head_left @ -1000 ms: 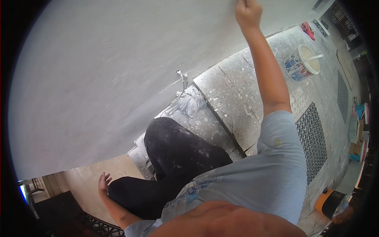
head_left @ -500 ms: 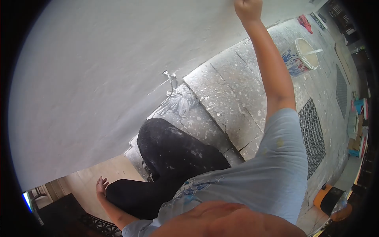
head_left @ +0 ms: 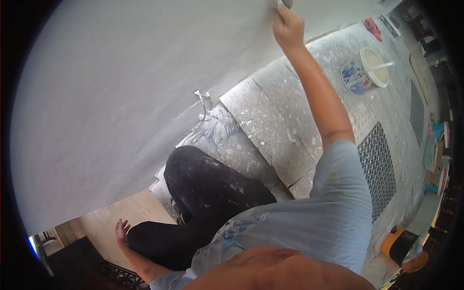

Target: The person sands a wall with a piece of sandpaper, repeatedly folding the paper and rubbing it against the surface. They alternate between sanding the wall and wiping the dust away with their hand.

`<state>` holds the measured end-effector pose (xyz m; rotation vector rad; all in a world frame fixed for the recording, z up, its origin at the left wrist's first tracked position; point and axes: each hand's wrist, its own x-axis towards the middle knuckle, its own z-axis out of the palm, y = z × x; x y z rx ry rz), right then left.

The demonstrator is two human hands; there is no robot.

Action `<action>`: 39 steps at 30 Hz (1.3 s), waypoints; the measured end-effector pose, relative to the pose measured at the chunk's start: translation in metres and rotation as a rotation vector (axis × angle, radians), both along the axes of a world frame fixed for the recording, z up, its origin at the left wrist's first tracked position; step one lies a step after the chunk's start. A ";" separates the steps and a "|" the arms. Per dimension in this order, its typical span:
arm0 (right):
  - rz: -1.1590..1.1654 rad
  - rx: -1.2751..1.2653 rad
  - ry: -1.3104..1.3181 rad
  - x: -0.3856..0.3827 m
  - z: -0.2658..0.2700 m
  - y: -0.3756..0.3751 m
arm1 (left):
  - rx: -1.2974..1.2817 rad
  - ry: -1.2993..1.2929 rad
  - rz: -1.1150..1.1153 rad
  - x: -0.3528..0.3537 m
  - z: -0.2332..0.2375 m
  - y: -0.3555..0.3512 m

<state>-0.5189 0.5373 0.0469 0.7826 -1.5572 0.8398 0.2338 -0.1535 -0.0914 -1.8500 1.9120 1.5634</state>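
Observation:
My right hand is raised against the white wall at the top of the view. Its fingers are wrapped round a small grey tool with a rounded end. The frame edge cuts off most of this tool, so its kind does not show. Low on the left, my left hand hangs beside my dark-trousered knee, its fingers loosely apart and holding nothing. A white bucket smeared with blue and red stands on the floor beyond my right forearm, with a pale stick or handle lying across its rim.
A bent pipe fitting sticks out from the wall, above crumpled clear plastic. White-spattered floor slabs form a step edge near my legs. A perforated mat, an orange-and-black object and a red cloth lie to the right.
My right hand has moved left and slightly down along the wall, bringing the grey tool into view. My left hand stays beside my knee. The view has shifted slightly.

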 end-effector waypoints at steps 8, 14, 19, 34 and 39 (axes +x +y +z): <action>0.000 -0.029 -0.304 -0.008 0.018 0.006 | 0.017 -0.054 -0.044 0.011 0.011 0.000; 0.074 -0.175 -0.044 -0.017 0.039 -0.008 | -0.011 -0.025 -0.081 0.013 0.018 0.004; 0.020 -0.046 -0.092 0.006 -0.001 -0.003 | -0.016 -0.025 -0.059 0.006 0.013 0.010; -0.156 -0.091 -0.222 -0.020 0.035 0.008 | -0.017 0.033 -0.051 0.053 0.021 0.006; -0.055 -0.066 -0.231 -0.008 -0.005 -0.006 | -0.087 0.013 0.051 0.041 0.037 0.025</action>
